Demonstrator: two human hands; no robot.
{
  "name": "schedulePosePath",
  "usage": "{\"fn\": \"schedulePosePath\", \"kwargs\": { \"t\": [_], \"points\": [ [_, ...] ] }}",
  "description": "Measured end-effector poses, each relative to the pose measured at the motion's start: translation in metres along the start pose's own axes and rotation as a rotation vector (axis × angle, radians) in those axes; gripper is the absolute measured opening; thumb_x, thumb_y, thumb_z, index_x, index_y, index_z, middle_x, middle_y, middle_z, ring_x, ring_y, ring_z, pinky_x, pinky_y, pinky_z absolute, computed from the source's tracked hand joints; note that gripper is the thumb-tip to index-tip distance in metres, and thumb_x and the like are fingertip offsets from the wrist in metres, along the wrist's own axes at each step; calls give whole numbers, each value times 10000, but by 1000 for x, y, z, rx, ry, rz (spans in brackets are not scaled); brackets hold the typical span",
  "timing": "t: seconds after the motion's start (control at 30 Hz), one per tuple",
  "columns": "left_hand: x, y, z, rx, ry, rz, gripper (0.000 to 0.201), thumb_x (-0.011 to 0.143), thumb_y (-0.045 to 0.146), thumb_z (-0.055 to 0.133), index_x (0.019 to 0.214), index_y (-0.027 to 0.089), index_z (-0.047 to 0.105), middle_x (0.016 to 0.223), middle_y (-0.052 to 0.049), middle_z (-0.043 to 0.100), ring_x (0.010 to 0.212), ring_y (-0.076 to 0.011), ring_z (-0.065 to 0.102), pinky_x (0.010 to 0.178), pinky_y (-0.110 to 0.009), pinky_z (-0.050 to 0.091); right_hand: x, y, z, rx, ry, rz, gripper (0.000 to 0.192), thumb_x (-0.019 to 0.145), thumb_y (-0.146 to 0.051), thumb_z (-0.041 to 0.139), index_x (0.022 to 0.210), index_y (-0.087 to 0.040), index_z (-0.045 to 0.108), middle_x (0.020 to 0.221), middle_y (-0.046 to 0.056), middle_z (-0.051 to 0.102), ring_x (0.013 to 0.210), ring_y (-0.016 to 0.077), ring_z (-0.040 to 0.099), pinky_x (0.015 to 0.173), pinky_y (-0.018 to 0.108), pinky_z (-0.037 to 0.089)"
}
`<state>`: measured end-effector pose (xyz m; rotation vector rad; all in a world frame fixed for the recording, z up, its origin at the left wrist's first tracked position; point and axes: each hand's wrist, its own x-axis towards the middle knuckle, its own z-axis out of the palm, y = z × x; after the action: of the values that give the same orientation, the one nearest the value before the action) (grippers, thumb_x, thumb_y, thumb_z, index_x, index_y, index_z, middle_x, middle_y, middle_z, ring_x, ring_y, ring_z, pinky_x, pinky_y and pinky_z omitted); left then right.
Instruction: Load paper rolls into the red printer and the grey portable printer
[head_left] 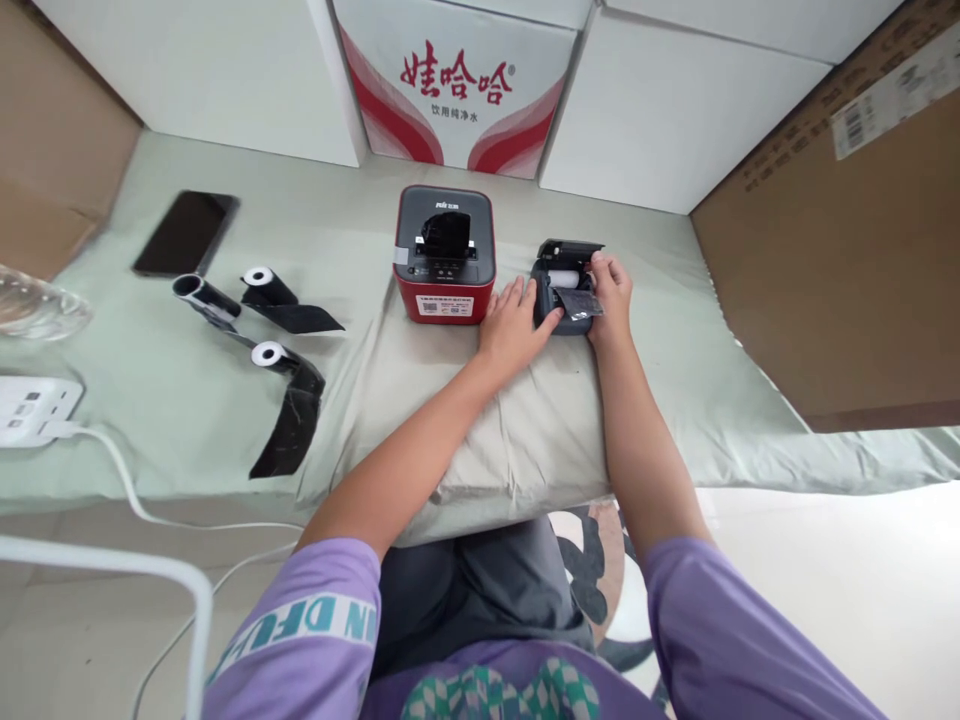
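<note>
The small dark printer [564,288] is seen just right of the frame's centre, on a pale green cloth [187,400], with its lid raised toward the top of the frame and a white paper roll [564,279] lying in the open bay. A dark strip of paper [581,303] is drawn out over its front edge.

In the head view, the left hand [514,325] is laid against the printer's left side, palm down, fingers spread and straight, nothing gripped. The forearm is stretched up from the lower centre of the frame. The right hand [611,285] is set at the printer's right edge, fingers curled onto the lid and the strip; whether the strip is pinched cannot be told. Its forearm is extended nearly straight up from the lower right.

Just left of the hands, a red and grey printer [445,255] is placed. Further left, three partly unrolled black rolls [281,345] and a dark phone [186,232] are spread out. A white power strip [30,408] is seen at the left edge.
</note>
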<state>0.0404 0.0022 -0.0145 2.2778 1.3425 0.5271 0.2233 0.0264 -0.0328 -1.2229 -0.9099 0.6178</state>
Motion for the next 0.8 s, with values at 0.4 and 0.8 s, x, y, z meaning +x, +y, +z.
{"fn": "schedulePosePath", "kwargs": {
  "t": [0.4,0.8],
  "points": [
    [-2,0,0,14,16,17,691,1071,514,359,1631,109,377,1698,-156,362,1591,-262,326,1335,-427,206,0,3,0,62,41,29,496,720,-677,758,961,-246,707,1045,25,729,1120,230,706,1013,402,566],
    [-5,1,-1,-10,36,20,676,1068,482,364,1618,90,385,1689,-168,375,1582,-266,343,1328,-430,223,-1,-2,-1,39,-20,-22,463,761,-601,711,1100,-287,736,1217,25,727,1284,233,648,1129,447,511]
  ]
}}
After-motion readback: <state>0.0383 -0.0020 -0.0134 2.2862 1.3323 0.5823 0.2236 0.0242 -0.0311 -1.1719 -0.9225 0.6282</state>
